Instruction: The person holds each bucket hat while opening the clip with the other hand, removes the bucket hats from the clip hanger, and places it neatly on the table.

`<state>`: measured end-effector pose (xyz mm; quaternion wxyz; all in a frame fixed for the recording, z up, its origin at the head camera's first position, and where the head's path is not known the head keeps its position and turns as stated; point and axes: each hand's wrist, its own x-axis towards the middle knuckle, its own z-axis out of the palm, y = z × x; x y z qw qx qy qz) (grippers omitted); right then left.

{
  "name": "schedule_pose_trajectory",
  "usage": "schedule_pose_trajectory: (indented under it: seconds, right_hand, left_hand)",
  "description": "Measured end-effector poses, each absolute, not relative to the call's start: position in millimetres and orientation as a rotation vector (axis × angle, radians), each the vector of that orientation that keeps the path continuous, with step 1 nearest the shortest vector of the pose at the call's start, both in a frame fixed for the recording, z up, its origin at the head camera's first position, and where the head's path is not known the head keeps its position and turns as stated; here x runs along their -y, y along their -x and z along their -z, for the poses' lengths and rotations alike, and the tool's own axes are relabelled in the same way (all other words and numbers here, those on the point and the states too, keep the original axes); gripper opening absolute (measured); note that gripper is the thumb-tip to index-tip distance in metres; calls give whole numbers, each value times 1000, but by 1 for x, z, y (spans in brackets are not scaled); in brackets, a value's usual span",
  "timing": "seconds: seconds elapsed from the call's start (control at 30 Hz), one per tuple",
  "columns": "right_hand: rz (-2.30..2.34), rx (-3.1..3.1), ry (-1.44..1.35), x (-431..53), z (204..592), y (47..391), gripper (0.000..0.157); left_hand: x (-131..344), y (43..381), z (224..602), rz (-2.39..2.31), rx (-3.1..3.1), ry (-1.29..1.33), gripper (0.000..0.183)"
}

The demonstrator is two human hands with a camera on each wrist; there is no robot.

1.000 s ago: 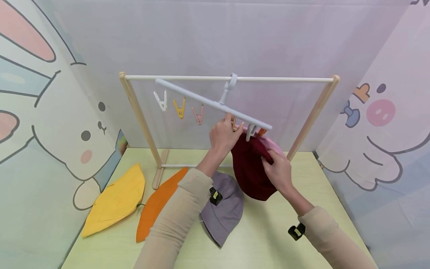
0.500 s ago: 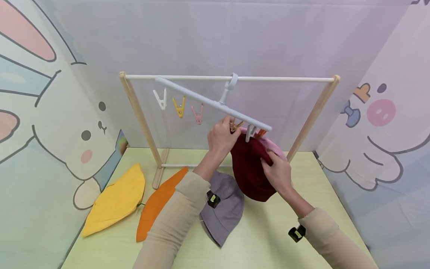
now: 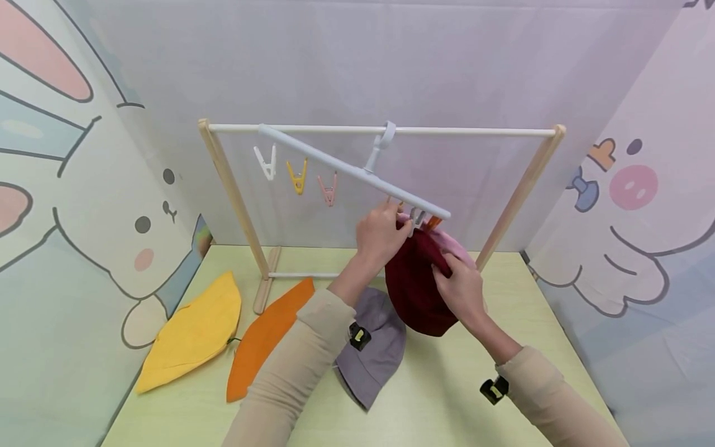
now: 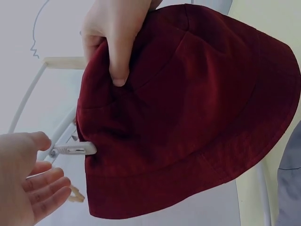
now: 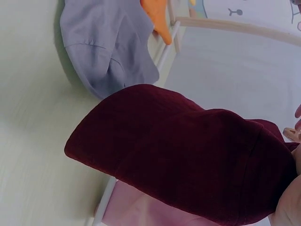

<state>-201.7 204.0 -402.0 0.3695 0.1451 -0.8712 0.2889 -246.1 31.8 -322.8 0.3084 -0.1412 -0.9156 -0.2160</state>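
A maroon bucket hat [image 3: 416,288] hangs under the pale blue clip hanger [image 3: 313,153], its edge in a white clip [image 4: 77,149]. My right hand [image 3: 462,287] grips the hat's crown, thumb on the near side in the left wrist view. My left hand [image 4: 23,181] is beside the white clip, fingers loosely bent and holding nothing, its thumb tip close to the clip. A tan clip [image 4: 76,194] shows just past those fingers. Behind the maroon hat hangs a pink hat [image 3: 455,245], near an orange clip [image 3: 433,223].
The hanger hooks over the white rail [image 3: 475,131] of a wooden-legged rack. White [image 3: 268,162], yellow [image 3: 298,178] and pink [image 3: 328,190] clips dangle at left. Yellow [image 3: 192,338], orange [image 3: 265,341] and grey-purple [image 3: 374,347] hats lie on the table [image 3: 447,403].
My left hand first moved slightly left and down at the tan clip, then right towards the white clip. My right hand keeps its grip on the maroon hat, almost still.
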Motion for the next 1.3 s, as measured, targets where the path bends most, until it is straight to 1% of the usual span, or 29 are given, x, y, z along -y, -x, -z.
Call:
schedule_pose_trajectory:
  seconds: [0.37,0.77,1.3]
  right_hand:
    - [-702,2246,-418,-200,401,199,15]
    - [-626,2227,-487,-192,402,194,21]
    - [-631,2273,-480,-189,404,189,21]
  left_hand:
    - [-43,249,329,507,2573,376,25]
    - [-57,251,330,442,2582,263,38]
    - [-61,253,336,414,2503,208,42]
